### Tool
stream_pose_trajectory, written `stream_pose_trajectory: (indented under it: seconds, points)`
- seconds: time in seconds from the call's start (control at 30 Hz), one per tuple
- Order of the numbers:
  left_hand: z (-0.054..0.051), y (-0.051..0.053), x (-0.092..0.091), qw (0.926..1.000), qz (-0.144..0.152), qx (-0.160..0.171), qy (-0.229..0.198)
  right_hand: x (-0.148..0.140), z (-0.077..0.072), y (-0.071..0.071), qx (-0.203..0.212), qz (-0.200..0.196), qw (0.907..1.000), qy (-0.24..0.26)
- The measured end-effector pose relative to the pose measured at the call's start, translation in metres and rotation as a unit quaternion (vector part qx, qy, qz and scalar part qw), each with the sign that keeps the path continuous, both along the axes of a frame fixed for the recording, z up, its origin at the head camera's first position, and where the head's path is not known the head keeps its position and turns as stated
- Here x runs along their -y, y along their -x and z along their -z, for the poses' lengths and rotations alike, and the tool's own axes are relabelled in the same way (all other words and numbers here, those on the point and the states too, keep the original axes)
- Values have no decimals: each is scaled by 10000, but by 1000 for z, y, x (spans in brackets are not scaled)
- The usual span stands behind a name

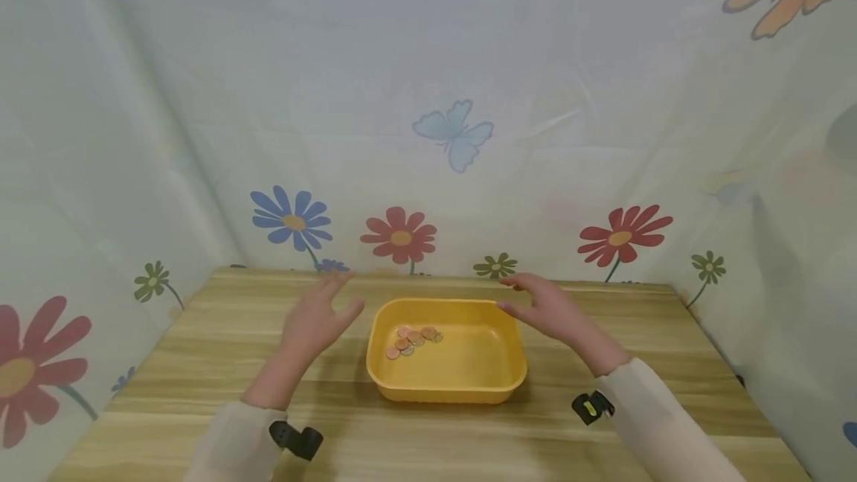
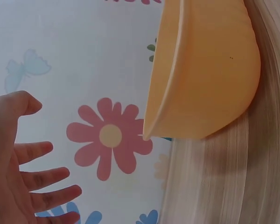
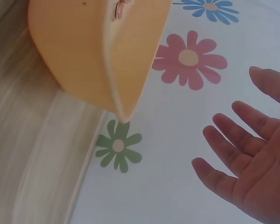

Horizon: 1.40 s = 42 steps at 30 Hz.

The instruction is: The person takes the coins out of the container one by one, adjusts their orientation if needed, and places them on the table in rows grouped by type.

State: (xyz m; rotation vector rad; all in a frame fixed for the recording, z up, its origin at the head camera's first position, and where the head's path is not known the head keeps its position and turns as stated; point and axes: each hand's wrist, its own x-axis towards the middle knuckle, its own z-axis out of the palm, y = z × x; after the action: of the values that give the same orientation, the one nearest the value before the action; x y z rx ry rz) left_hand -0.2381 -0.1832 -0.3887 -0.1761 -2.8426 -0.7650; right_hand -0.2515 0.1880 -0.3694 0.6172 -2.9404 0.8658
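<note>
A yellow plastic basin (image 1: 455,395) stands on the wooden table, and several copper and silver coins (image 1: 414,336) lie in its left part. My left hand (image 1: 320,320) hovers to the left of the basin, fingers spread and holding nothing. On the other side my right hand (image 1: 545,307) is raised by the basin's right rim, also with nothing in it. The left wrist view shows the left hand (image 2: 25,172) apart from the basin's side (image 2: 214,70). In the right wrist view the right hand (image 3: 252,149) is likewise apart from it, with a few coins (image 3: 119,9) just visible inside.
The wood-grain table (image 1: 415,445) reaches back to a white curtain (image 1: 335,58) printed with flowers and butterflies. The curtain also encloses the left and right sides. Each wrist wears a small black camera mount (image 1: 296,440).
</note>
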Motion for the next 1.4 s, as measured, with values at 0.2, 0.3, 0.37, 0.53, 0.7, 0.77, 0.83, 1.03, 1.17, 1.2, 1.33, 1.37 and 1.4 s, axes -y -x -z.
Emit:
stream_pose_trajectory:
  seconds: [0.2,0.3,0.37,0.53,0.7,0.77,0.83,1.03,1.17,1.2,1.33,1.37,1.4]
  points:
    - [6,5,2,9975,178,10,-686,12,-8,8,89,-449,9990,5]
    - [11,8,3,9946,221,123,-1010,18,-11,13,158,-657,9977,-17]
    - [14,10,3,9927,219,236,-1164,22,-13,16,282,-717,9970,-40]
    - [22,11,1,9877,169,452,-1486,35,-15,23,515,-966,9940,-67]
    - [33,12,1,9832,94,533,-1742,47,-14,30,600,-1137,9916,-162]
    - [37,13,1,9810,71,584,-1846,52,-13,32,632,-1133,9913,-210]
    - [40,14,0,9776,58,694,-1986,57,-12,34,739,-1112,9909,-180]
    - [47,13,-2,9688,-3,987,-2275,69,-9,40,963,-1198,9880,-150]
    - [50,13,-4,9642,-53,1061,-2430,75,-6,45,1100,-1286,9855,-133]
    - [51,13,-5,9630,-41,1070,-2472,77,-5,47,1119,-1295,9851,-160]
    - [55,12,-9,9561,-56,1170,-2686,83,-2,53,1243,-1363,9823,-331]
    - [56,12,-10,9541,-62,1191,-2746,85,-1,55,1260,-1422,9810,-392]
    - [57,12,-11,9524,-70,1211,-2797,86,0,57,1272,-1477,9798,-453]
